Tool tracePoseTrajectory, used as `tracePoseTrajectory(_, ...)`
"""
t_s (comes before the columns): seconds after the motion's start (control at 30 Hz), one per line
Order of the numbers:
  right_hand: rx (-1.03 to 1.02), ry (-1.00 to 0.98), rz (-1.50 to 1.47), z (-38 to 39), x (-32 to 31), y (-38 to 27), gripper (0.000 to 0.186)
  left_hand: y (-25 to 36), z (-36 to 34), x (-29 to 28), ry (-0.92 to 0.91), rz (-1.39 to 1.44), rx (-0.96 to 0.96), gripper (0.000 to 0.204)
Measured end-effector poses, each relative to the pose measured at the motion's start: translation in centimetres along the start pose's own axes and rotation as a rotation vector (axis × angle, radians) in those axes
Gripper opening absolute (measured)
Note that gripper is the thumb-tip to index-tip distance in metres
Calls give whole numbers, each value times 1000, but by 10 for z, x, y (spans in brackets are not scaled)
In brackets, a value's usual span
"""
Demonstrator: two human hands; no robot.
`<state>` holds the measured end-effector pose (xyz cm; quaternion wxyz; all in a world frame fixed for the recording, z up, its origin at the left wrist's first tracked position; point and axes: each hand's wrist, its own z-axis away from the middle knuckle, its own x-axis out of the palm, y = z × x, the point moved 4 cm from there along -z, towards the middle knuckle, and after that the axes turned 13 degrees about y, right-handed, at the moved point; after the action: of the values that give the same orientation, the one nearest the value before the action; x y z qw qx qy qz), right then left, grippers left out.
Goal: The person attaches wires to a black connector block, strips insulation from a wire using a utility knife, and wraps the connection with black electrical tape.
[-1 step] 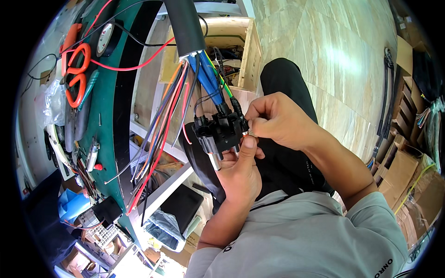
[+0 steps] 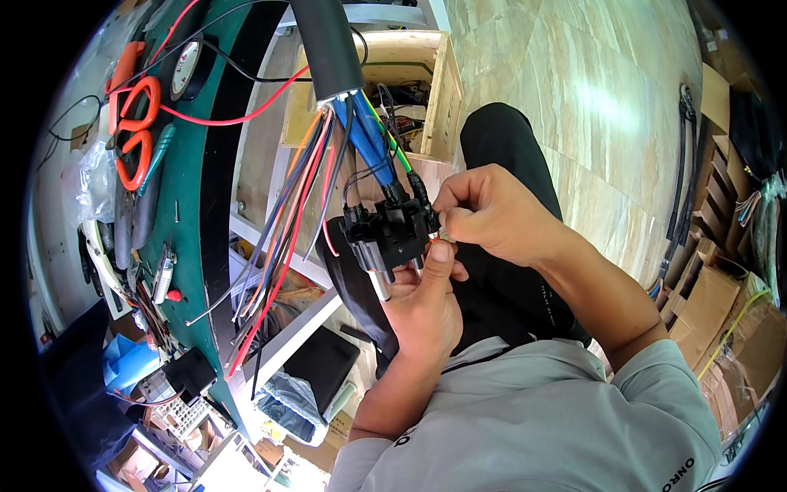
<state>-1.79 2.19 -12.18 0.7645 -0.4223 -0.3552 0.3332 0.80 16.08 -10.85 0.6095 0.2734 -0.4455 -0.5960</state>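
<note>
A black connector [image 2: 395,232] with silver metal pins [image 2: 378,284] hangs in front of me at the end of a thick black cable [image 2: 328,53]. Blue wires [image 2: 366,143] and a green-yellow wire [image 2: 395,148] run into it from the cable. My left hand [image 2: 425,307] grips the connector from below, its thumb up by the right-hand pins. Against the connector's right side, my right hand [image 2: 496,215] is closed in a pinch; what its fingertips hold is hidden. A bundle of thin coloured wires [image 2: 287,238] dangles loose on the left.
On the left, a green-topped workbench [image 2: 184,238] carries orange-handled scissors [image 2: 139,123], a tape roll [image 2: 187,67] and several hand tools. Behind the cable stands a wooden box [image 2: 443,98]. Cardboard boxes [image 2: 717,316] and a black cable [image 2: 684,164] lie to the right.
</note>
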Motion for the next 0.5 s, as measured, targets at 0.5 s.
tracePoseTrajectory(0.5, -283, -61, -91, 6, 4, 15, 22, 7, 2, -1, -90, 25, -58, 12)
